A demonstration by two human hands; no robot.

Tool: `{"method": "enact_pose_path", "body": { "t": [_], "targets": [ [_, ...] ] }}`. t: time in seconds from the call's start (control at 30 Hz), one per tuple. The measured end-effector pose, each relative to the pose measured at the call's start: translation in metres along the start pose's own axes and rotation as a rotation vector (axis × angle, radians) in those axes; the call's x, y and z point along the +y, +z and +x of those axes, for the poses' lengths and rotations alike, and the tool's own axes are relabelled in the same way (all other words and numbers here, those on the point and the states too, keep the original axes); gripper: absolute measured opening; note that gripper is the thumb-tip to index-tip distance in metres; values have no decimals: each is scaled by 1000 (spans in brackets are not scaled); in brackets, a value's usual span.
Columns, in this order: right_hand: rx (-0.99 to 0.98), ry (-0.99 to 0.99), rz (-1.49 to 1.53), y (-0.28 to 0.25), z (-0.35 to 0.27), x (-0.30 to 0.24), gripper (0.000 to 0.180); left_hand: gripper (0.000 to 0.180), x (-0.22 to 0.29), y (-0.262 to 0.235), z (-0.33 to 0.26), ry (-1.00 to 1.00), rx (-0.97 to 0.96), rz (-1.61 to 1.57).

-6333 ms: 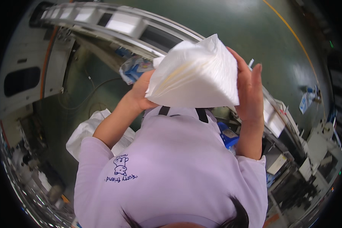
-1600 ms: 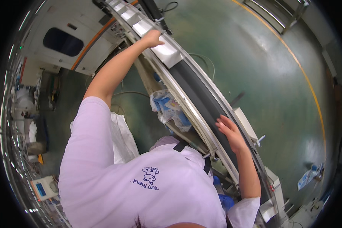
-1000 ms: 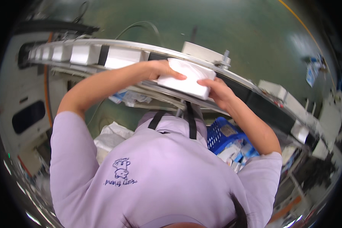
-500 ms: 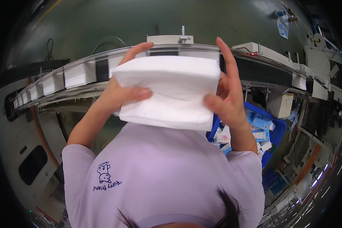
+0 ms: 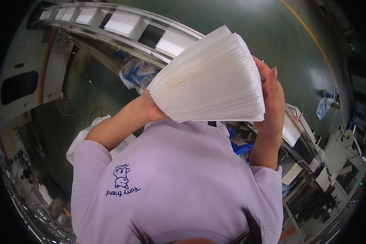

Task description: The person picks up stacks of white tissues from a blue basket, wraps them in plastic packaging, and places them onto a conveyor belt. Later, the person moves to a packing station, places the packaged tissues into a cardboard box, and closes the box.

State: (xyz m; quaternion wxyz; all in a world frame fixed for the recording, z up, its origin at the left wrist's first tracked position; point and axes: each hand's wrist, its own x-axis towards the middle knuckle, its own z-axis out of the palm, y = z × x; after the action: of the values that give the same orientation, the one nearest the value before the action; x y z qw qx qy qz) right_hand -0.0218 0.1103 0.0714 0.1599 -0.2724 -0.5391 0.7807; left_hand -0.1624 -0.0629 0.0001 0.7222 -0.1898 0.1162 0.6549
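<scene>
A thick stack of white folded tissues (image 5: pixel 211 79) is held up between my two hands, its layers fanned out toward the far side. My left hand (image 5: pixel 153 109) grips the narrow lower-left corner, with most of its fingers hidden behind the stack. At the right end, my right hand (image 5: pixel 272 95) is closed around the side of the stack, fingers curled and partly out of sight behind it. Beyond the stack, more white tissue stacks (image 5: pixel 124 24) sit spaced out on a conveyor (image 5: pixel 151 36).
The conveyor's metal rail runs from the upper left behind the stack to machinery (image 5: pixel 333 162) at the right. A blue bin (image 5: pixel 238 140) shows partly below my right hand. Crumpled blue-and-white plastic wrapping (image 5: pixel 137 74) lies under the conveyor. A white bag (image 5: pixel 83 136) is beside my left elbow.
The tissue stack has turned and its layers are now fanned open. My left hand has shifted to its lower corner. The view has swung, so the conveyor now slants down to the right.
</scene>
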Motion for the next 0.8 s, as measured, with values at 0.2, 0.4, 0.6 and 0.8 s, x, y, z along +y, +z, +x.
{"method": "enact_pose_path", "body": {
  "t": [0.2, 0.4, 0.6, 0.8],
  "targets": [
    [-126, -102, -40, 24, 10, -6, 51, 50, -16, -18, -20, 23, -122, -260],
    [-206, -106, -44, 34, 20, -4, 52, 48, -25, -20, -26, 107, -285, -311],
    [-282, -103, -70, 31, 27, -2, 52, 49, -35, -17, -34, 154, -121, -365],
    [-277, -49, -76, 32, 31, 0, 51, 45, -36, -20, -38, 318, -234, -237]
  ]
}}
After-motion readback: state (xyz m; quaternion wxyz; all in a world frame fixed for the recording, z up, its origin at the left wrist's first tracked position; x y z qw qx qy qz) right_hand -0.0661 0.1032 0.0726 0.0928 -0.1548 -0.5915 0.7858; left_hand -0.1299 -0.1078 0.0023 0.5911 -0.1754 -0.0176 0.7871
